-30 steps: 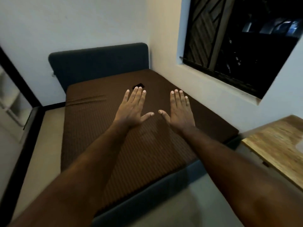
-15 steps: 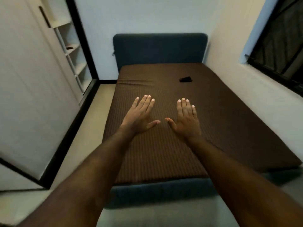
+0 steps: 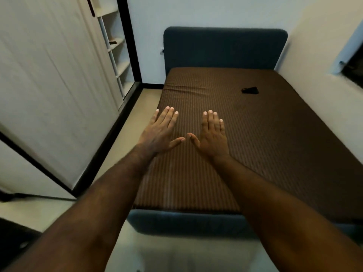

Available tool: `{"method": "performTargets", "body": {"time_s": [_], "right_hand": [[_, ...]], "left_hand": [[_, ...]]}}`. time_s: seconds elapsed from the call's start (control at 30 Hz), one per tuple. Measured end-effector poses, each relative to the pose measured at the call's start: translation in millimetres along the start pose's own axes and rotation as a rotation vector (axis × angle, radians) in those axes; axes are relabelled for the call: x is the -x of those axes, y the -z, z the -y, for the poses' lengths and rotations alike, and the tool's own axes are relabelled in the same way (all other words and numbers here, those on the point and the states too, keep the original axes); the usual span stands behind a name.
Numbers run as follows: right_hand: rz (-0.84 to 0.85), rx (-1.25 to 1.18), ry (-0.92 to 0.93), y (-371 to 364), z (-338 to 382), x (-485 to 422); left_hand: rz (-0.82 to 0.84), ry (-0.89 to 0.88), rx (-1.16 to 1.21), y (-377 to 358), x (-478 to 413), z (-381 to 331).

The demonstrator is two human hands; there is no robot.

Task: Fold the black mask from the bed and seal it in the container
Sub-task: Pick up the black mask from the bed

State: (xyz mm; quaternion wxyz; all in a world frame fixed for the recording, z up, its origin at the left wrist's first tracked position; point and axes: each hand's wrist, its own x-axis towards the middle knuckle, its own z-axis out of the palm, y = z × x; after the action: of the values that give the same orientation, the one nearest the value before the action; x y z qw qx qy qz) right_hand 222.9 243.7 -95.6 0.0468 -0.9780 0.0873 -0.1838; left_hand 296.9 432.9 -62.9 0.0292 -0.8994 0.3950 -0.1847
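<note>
A small black mask [image 3: 250, 90] lies crumpled on the brown striped bed [image 3: 275, 144], toward its far right side near the headboard. My left hand [image 3: 160, 132] and my right hand [image 3: 213, 134] are stretched out flat over the near half of the bed, palms down, fingers apart, holding nothing. Their thumbs almost touch. Both hands are well short of the mask. No container is in view.
A dark blue headboard [image 3: 224, 48] backs the bed against the far wall. White wardrobe doors [image 3: 49, 85] and open shelves [image 3: 117, 52] stand on the left. A strip of pale floor [image 3: 121, 138] runs between wardrobe and bed. A window corner [image 3: 353, 65] shows at right.
The view has swung to the left: the window and wooden table have left the frame, the wardrobe has come in. The mask now appears further right. Both hands keep the same flat pose.
</note>
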Motion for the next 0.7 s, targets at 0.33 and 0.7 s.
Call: {"method": "performTargets", "body": {"time_s": [0.33,0.7], "right_hand": [[-0.014,0.040,-0.198,-39.9,98.3,-54.9],[-0.030,-0.053,-0.422,-103.5,227.7,-124.7]], "left_hand": [[-0.060,-0.133,0.080,-38.5,-20.9,123.3],[-0.039,-0.266,0.074,-68.2,-14.7,277.1]]}}
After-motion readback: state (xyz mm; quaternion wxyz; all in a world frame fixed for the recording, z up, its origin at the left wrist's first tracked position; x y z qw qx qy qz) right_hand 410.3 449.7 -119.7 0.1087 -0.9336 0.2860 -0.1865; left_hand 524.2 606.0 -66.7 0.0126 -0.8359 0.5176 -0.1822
